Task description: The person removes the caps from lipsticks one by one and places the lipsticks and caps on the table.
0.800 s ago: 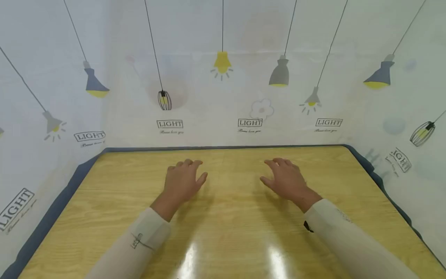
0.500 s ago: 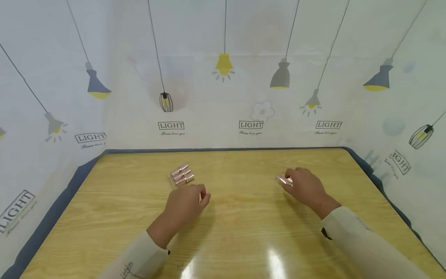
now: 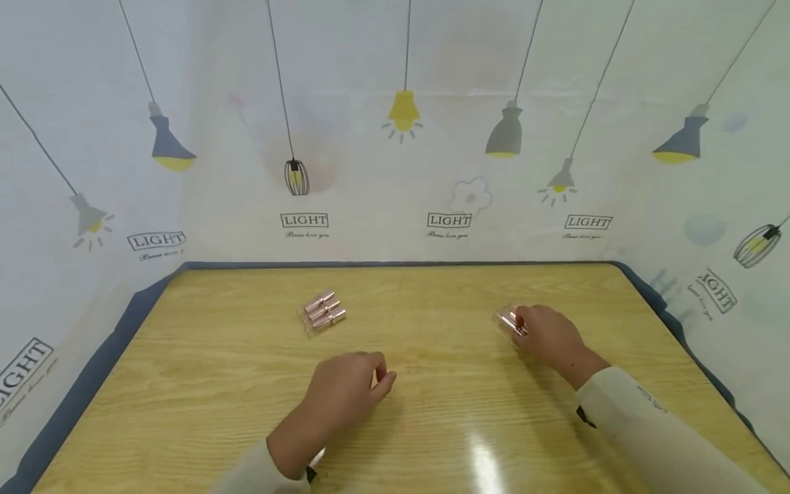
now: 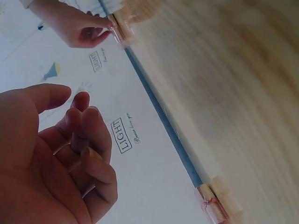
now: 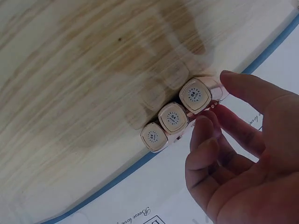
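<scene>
Three rose-gold lipstick tubes (image 3: 324, 312) with clear ends lie side by side at the table's left. At the right, a similar row of lipsticks (image 3: 509, 320) lies under the fingertips of my right hand (image 3: 551, 343). The right wrist view shows three square tube ends with round labels marked 04; thumb and finger pinch the nearest lipstick (image 5: 196, 95). My left hand (image 3: 345, 391) hovers over the table, nearer me than the left row, its fingers loosely curled around nothing. In the left wrist view its palm (image 4: 51, 177) faces the camera.
A yellow wood-grain table (image 3: 420, 425) fills the lower view, glossy with light reflections. White cloth walls (image 3: 382, 226) printed with hanging lamps and LIGHT signs enclose its back and sides, with a dark blue strip (image 3: 395, 263) along the edge.
Both hands were spread over the table with no lipsticks showing; both rows then appear. My left hand has since drawn back toward me and right. The right hand stays at its row, shifting slightly.
</scene>
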Motion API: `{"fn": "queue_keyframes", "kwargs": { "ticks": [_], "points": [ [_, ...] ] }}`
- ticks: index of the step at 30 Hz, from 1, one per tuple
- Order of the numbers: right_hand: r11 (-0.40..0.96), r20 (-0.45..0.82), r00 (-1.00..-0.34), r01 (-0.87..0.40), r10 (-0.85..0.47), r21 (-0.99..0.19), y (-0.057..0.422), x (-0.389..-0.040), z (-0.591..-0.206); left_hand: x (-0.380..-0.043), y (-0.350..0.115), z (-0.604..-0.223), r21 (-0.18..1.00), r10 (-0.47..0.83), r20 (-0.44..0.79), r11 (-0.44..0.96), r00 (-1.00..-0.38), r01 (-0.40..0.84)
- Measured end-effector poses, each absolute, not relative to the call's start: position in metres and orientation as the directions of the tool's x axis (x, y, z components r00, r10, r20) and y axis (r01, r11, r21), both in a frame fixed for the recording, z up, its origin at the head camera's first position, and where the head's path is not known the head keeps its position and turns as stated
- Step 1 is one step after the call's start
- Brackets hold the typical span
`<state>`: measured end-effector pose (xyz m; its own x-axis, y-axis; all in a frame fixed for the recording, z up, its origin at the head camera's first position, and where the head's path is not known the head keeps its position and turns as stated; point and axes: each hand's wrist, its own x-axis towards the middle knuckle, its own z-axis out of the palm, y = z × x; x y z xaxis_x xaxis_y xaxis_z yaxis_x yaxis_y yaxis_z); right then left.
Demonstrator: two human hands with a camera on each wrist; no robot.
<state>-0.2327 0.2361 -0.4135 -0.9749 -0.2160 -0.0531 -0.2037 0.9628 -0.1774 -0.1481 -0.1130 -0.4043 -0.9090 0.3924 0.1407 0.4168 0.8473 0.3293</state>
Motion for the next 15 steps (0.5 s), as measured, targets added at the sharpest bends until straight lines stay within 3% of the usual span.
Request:
{"fn": "queue_keyframes", "kwargs": {
  "ticks": [15],
  "points": [
    [0.972, -0.115, -0.973, -0.18, -0.198, -0.151, 0.233, -0.2381, -0.4173, -0.1457, -0.1096, -0.4023, 0.368, 0.381, 0.156, 0.833, -0.911, 0.412]
  ]
}}
